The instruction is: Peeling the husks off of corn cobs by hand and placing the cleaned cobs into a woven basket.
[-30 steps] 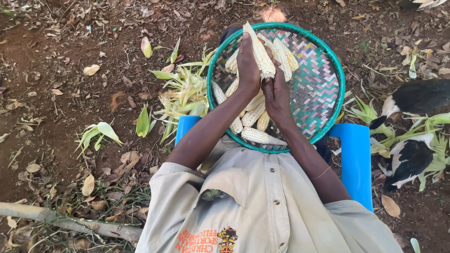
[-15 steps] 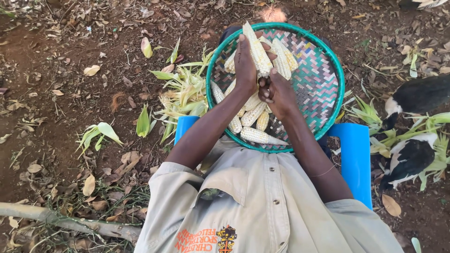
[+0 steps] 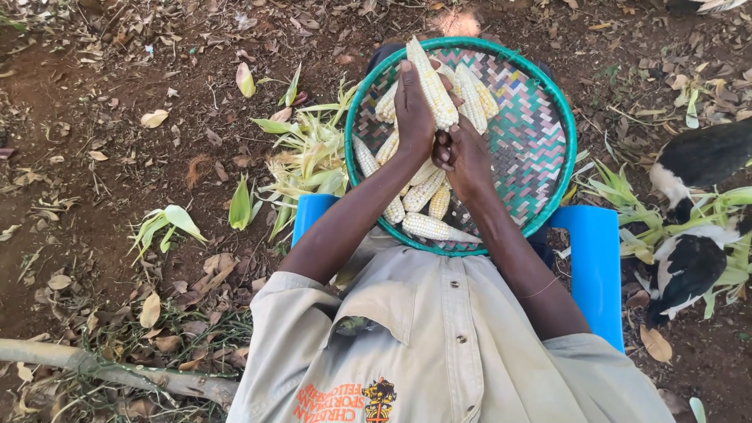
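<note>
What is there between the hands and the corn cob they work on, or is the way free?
Nothing visible is in between. The left hand is wrapped around the white corn cob, and the right hand touches its lower end, both above the round woven tray that holds more cobs.

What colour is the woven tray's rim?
Green, on the woven tray; seen clearly in the head view.

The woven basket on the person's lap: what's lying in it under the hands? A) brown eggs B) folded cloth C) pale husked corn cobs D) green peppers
C: the woven basket with the green rim holds several pale corn cobs, and the left hand grips another cob above them, with the right hand beside it.
</note>
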